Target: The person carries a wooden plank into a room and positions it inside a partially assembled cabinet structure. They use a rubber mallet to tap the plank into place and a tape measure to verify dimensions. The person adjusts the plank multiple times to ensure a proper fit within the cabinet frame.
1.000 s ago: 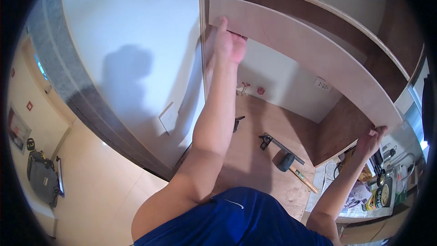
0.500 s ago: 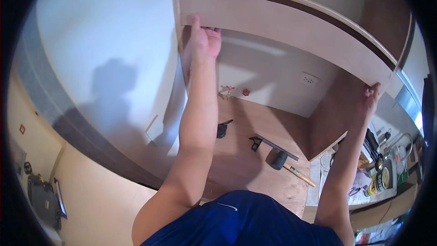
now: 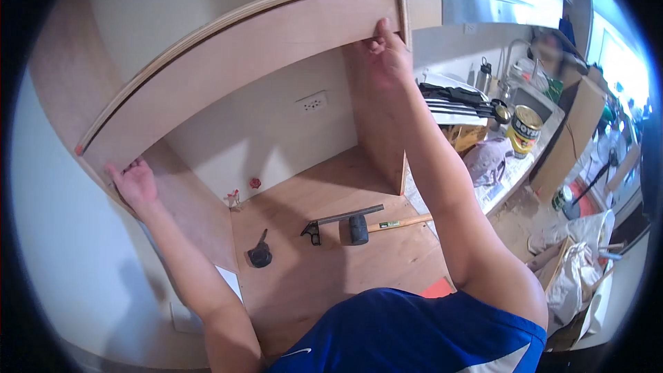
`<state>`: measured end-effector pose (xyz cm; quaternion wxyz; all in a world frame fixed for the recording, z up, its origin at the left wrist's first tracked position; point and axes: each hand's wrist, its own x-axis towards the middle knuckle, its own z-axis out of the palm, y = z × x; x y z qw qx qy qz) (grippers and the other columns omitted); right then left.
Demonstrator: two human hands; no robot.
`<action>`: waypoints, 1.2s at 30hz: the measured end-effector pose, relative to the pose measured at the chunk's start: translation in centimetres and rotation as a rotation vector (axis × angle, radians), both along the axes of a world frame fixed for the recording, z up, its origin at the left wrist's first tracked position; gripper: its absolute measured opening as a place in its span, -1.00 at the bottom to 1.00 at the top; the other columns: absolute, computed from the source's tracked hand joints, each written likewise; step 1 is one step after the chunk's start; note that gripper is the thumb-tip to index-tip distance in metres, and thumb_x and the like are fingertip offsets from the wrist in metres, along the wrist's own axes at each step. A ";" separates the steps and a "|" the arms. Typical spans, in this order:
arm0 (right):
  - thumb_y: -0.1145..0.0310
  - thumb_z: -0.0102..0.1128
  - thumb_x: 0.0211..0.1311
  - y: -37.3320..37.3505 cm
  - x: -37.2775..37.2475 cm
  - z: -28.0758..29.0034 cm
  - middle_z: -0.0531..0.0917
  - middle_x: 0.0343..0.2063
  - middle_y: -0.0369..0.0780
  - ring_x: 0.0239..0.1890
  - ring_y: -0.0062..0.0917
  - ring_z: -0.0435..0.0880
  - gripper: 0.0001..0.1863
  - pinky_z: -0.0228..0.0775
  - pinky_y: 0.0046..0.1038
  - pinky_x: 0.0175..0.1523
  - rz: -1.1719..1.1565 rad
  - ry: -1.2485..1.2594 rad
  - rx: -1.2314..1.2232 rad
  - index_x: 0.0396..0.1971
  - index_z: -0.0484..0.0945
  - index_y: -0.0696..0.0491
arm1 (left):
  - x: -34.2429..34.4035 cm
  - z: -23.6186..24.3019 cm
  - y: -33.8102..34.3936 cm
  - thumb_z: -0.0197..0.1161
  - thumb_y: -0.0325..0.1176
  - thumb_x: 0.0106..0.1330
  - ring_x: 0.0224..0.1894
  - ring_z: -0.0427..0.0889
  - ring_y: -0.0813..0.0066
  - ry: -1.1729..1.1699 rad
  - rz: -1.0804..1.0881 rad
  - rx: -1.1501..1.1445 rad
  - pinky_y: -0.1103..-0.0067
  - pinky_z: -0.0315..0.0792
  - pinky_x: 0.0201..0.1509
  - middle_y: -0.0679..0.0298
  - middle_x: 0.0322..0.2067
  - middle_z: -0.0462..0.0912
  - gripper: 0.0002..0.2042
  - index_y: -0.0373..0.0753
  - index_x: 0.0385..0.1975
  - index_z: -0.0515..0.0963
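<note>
A long, pale wooden panel [image 3: 242, 55] spans the opening of a plywood cabinet, just under a shelf edge [image 3: 228, 17]. My left hand [image 3: 137, 183] grips its lower edge at the left end, thumb in front and fingers curled beneath. At the other end my right hand [image 3: 388, 59] holds the same edge in the same way, close to the upright side. Below, on the plywood base [image 3: 297, 290], lie a rubber mallet [image 3: 358, 230] with a wooden handle, a black bar clamp [image 3: 345, 214] and a small black tool [image 3: 260, 255] of unclear kind.
Two red valve knobs, one of them a round knob [image 3: 255, 183], and a wall socket [image 3: 314, 102] are on the back wall. To the right, a cluttered counter bears a yellow paint can [image 3: 525, 131], a bottle [image 3: 483, 76] and a cloth [image 3: 489, 162].
My view has swung to the right, bringing more of the counter into sight. Both hands keep their places at the panel's two ends, and the panel shows no clear shift.
</note>
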<state>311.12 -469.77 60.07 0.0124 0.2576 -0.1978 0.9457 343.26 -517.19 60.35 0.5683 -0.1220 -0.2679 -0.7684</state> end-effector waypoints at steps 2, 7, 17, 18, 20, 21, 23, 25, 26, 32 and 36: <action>0.11 0.22 0.50 0.4 -0.2 -0.3 0.67 -0.17 -0.39 -0.09 -0.55 0.68 -0.74 0.54 -0.20 0.13 0.001 0.035 0.030 -0.02 0.55 -0.06 | -0.1 -0.1 0.5 0.09 0.02 0.56 0.32 0.48 0.23 -0.014 0.015 0.006 0.32 0.35 0.46 0.13 0.27 0.55 -0.47 -0.27 0.31 0.42; 0.13 0.22 0.51 0.9 -0.3 -0.5 0.66 -0.16 -0.41 -0.04 -0.51 0.69 -0.76 0.55 -0.19 0.15 0.022 0.104 0.027 0.00 0.52 -0.08 | 0.2 0.1 -0.3 0.09 0.04 0.56 0.29 0.52 0.24 -0.008 0.024 -0.020 0.34 0.40 0.43 0.14 0.23 0.58 -0.48 -0.26 0.28 0.46; 0.16 0.17 0.54 1.0 -0.1 -0.5 0.63 -0.29 -0.43 -0.24 -0.60 0.68 -0.82 0.67 -0.25 0.04 0.049 0.126 -0.021 -0.09 0.53 -0.06 | 0.6 0.2 0.1 0.15 0.00 0.53 0.30 0.51 0.25 -0.013 0.052 -0.031 0.33 0.41 0.42 0.14 0.23 0.58 -0.48 -0.27 0.28 0.45; 0.17 0.17 0.54 0.9 0.2 -0.3 0.63 -0.29 -0.43 -0.25 -0.60 0.67 -0.82 0.67 -0.25 0.05 0.045 0.115 -0.024 -0.10 0.53 -0.06 | 0.7 0.1 -0.2 0.15 0.00 0.53 0.30 0.51 0.26 -0.016 0.054 -0.040 0.33 0.42 0.42 0.15 0.23 0.58 -0.48 -0.26 0.28 0.45; 0.16 0.17 0.54 1.0 0.2 -0.2 0.64 -0.27 -0.42 -0.26 -0.59 0.67 -0.80 0.66 -0.27 0.01 0.034 0.117 -0.038 -0.07 0.52 -0.04 | 0.4 0.0 -0.7 0.15 0.00 0.53 0.30 0.52 0.26 -0.007 0.035 -0.049 0.34 0.42 0.41 0.16 0.24 0.57 -0.48 -0.27 0.27 0.45; 0.15 0.18 0.54 0.9 -0.4 -0.4 0.65 -0.24 -0.41 -0.25 -0.57 0.68 -0.77 0.64 -0.29 -0.04 0.029 0.129 -0.050 -0.02 0.51 -0.04 | 0.1 -0.1 -0.9 0.16 0.00 0.52 0.30 0.52 0.26 -0.002 0.025 -0.054 0.34 0.42 0.41 0.16 0.25 0.57 -0.49 -0.27 0.27 0.45; 0.13 0.19 0.53 0.9 -0.5 -0.3 0.67 -0.20 -0.39 -0.23 -0.55 0.69 -0.73 0.63 -0.32 -0.10 0.010 0.133 -0.070 0.02 0.49 -0.03 | -0.5 -0.1 -1.1 0.15 0.01 0.52 0.29 0.52 0.26 -0.019 0.015 -0.039 0.34 0.42 0.40 0.17 0.25 0.57 -0.48 -0.26 0.27 0.45; 0.13 0.20 0.52 0.8 -0.2 0.0 0.68 -0.18 -0.37 -0.22 -0.54 0.69 -0.71 0.63 -0.34 -0.12 -0.012 0.118 -0.087 0.03 0.49 -0.03 | -0.5 -0.1 -2.0 0.16 -0.01 0.52 0.28 0.53 0.26 -0.024 -0.012 -0.033 0.33 0.43 0.39 0.17 0.25 0.57 -0.49 -0.26 0.27 0.45; 0.13 0.21 0.52 0.5 -0.1 0.2 0.68 -0.17 -0.36 -0.23 -0.55 0.68 -0.71 0.63 -0.35 -0.12 -0.016 0.106 -0.105 0.04 0.49 -0.02 | -0.1 -0.1 -2.9 0.17 -0.03 0.52 0.28 0.53 0.24 -0.021 -0.033 -0.035 0.32 0.44 0.38 0.17 0.25 0.57 -0.50 -0.26 0.28 0.45; 0.41 0.32 0.29 -1.1 -3.5 -2.8 0.63 -0.22 -0.27 -0.20 -0.47 0.64 -0.71 0.57 -0.41 -0.10 0.078 0.184 -0.035 -0.02 0.52 0.02 | 3.7 -2.6 -6.4 0.20 -0.09 0.48 0.07 0.59 0.19 -0.079 -0.246 -0.288 0.27 0.52 0.19 0.12 0.04 0.66 -0.58 -0.29 0.13 0.52; 0.27 0.22 0.41 7.4 -9.7 -3.2 0.63 -0.05 -0.22 0.06 -0.40 0.59 -0.69 0.48 -0.33 0.19 -0.085 0.167 0.110 0.07 0.53 0.05 | -6.0 -1.7 2.4 0.28 0.04 0.44 0.00 0.61 0.27 -0.043 -0.101 -0.047 0.30 0.50 0.10 0.24 -0.06 0.70 -0.57 -0.20 0.04 0.57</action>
